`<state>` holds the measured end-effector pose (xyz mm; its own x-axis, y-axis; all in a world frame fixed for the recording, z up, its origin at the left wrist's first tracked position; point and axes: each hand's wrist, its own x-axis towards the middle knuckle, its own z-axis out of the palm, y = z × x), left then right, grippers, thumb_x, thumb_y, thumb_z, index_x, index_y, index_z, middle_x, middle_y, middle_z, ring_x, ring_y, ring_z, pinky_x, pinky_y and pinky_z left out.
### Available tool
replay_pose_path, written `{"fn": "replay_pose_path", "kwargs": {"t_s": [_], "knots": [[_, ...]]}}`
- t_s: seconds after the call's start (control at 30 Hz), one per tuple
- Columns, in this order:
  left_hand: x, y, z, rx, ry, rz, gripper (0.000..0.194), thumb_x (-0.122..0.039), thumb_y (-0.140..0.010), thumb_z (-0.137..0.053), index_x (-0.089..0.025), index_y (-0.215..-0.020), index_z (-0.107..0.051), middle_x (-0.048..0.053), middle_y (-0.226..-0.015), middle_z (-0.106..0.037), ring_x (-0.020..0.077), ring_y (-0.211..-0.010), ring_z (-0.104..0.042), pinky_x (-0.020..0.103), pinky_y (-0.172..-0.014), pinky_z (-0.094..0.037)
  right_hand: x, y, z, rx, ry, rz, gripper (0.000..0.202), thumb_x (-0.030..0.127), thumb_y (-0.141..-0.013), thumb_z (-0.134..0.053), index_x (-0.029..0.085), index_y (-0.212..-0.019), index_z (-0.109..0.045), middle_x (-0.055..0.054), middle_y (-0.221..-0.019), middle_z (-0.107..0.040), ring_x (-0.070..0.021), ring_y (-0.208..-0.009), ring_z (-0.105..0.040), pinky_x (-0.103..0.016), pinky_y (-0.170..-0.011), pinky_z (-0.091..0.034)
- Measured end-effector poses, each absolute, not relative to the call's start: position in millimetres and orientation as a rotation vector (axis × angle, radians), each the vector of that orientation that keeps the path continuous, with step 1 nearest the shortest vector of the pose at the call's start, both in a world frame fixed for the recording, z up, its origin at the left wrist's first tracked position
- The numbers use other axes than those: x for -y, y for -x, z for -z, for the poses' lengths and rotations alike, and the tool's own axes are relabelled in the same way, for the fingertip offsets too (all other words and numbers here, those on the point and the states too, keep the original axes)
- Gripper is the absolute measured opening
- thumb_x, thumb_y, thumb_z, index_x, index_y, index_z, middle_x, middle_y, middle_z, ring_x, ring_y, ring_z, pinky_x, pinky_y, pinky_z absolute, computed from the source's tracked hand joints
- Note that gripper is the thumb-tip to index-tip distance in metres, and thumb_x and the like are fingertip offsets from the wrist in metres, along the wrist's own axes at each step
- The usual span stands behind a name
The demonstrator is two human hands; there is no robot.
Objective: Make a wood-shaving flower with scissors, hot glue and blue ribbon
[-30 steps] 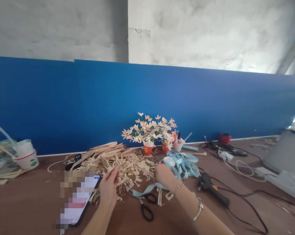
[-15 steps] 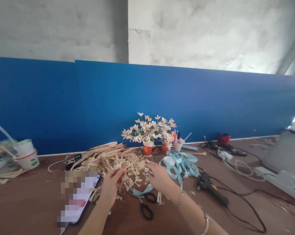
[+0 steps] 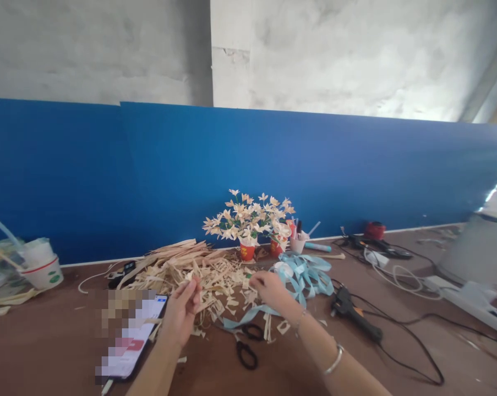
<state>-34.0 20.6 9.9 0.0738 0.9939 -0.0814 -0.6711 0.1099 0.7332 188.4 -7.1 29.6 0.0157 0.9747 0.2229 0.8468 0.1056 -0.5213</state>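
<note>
My left hand (image 3: 184,308) is raised over the left front of a heap of pale dried-husk strips (image 3: 221,278), thumb and forefinger pinched together. A small pale bit shows at its fingertips, too small to name against the heap. On the heap's right side my right hand (image 3: 271,291) has its fingers drawn together, with a tiny green spot near the tips; what it grips cannot be made out. Black-handled scissors (image 3: 246,355) lie below, between the hands. Light blue ribbon (image 3: 308,275) sits in a loose pile beside my right hand, one end trailing toward the scissors.
Pale handmade flowers (image 3: 250,214) stand in red cups (image 3: 247,251) behind the heap. A phone (image 3: 135,344) lies left of my left arm. To the right are a glue gun (image 3: 355,313), cables and a power strip (image 3: 467,308). A white cup (image 3: 44,272) stands far left.
My hands have moved slightly apart, the left one a little leftward and the right one a little rightward. The view has shifted slightly.
</note>
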Motion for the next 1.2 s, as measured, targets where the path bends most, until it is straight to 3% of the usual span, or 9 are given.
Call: {"fn": "replay_pose_path", "kwargs": {"t_s": [0.43, 0.57, 0.63, 0.8, 0.9, 1.03, 1.2], "knots": [[-46.1, 72.6, -15.2, -0.499, -0.286, -1.690, 0.008, -0.011, -0.075, -0.057, -0.011, -0.075, -0.065, -0.003, -0.057, -0.058, -0.0012, -0.039, -0.042, 0.005, -0.034, -0.035, 7.0, -253.2, -4.7, 1.687, 2.032, -0.193, 0.030, 0.013, -0.077, -0.039, 0.015, -0.069, -0.067, -0.007, -0.073, -0.067, -0.0181, -0.073, -0.058, -0.024, -0.065, -0.036], [-45.6, 72.1, -16.8, -0.604, -0.368, -1.763, 0.006, -0.012, -0.069, -0.064, -0.012, -0.075, -0.066, -0.002, -0.060, -0.060, -0.0002, -0.041, -0.043, 0.006, -0.036, -0.037, 9.3, -256.8, -4.8, 1.722, 2.014, -0.292, 0.030, 0.016, -0.078, -0.039, 0.013, -0.075, -0.069, -0.008, -0.071, -0.068, -0.0181, -0.068, -0.059, -0.024, -0.063, -0.039], [-40.1, 62.3, -15.7, -0.707, -0.512, -1.667, 0.017, -0.014, -0.062, -0.070, -0.011, -0.079, -0.068, 0.000, -0.064, -0.063, 0.0015, -0.045, -0.047, 0.008, -0.038, -0.038, 10.3, -249.1, -12.1, 1.791, 1.949, -0.352, 0.029, 0.017, -0.077, -0.041, 0.014, -0.084, -0.069, -0.006, -0.074, -0.069, -0.0169, -0.068, -0.059, -0.023, -0.064, -0.041], [-23.5, 35.1, -6.9, -0.858, -0.814, -1.319, 0.031, -0.028, -0.053, -0.078, -0.011, -0.077, -0.069, 0.001, -0.065, -0.064, 0.0044, -0.047, -0.048, 0.015, -0.044, -0.042, 7.7, -218.3, -56.2, 2.091, 1.600, -0.472, 0.042, 0.014, -0.076, -0.039, 0.020, -0.114, -0.058, -0.006, -0.106, -0.064, -0.0177, -0.092, -0.059, -0.026, -0.080, -0.043], [-20.2, 28.2, 1.5, -0.912, -0.970, -1.222, 0.030, -0.036, -0.055, -0.075, -0.009, -0.067, -0.067, 0.003, -0.066, -0.066, 0.0058, -0.048, -0.050, 0.017, -0.046, -0.042, 1.2, -206.9, -88.1, 2.195, 1.674, -0.348, 0.045, 0.008, -0.072, -0.041, 0.017, -0.111, -0.061, -0.009, -0.112, -0.061, -0.0206, -0.099, -0.057, -0.029, -0.086, -0.042], [-22.2, 25.8, 8.9, -0.938, -1.007, -1.192, 0.034, -0.036, -0.056, -0.074, -0.010, -0.077, -0.064, 0.005, -0.066, -0.068, 0.0093, -0.051, -0.055, 0.017, -0.043, -0.039, -9.4, -203.3, -115.2, 2.328, 1.580, -0.509, 0.039, 0.013, -0.076, -0.041, 0.018, -0.109, -0.062, -0.005, -0.101, -0.066, -0.0147, -0.079, -0.063, -0.024, -0.071, -0.047], [-22.1, 22.8, 7.8, -0.978, -0.966, -1.191, 0.035, -0.034, -0.056, -0.075, -0.012, -0.078, -0.058, 0.006, -0.066, -0.069, 0.0132, -0.055, -0.061, 0.018, -0.043, -0.041, -23.6, -202.9, -99.3, 2.472, 1.820, -0.085, 0.028, 0.017, -0.082, -0.044, 0.019, -0.097, -0.067, -0.005, -0.096, -0.068, -0.0159, -0.087, -0.061, -0.023, -0.076, -0.045]]}}
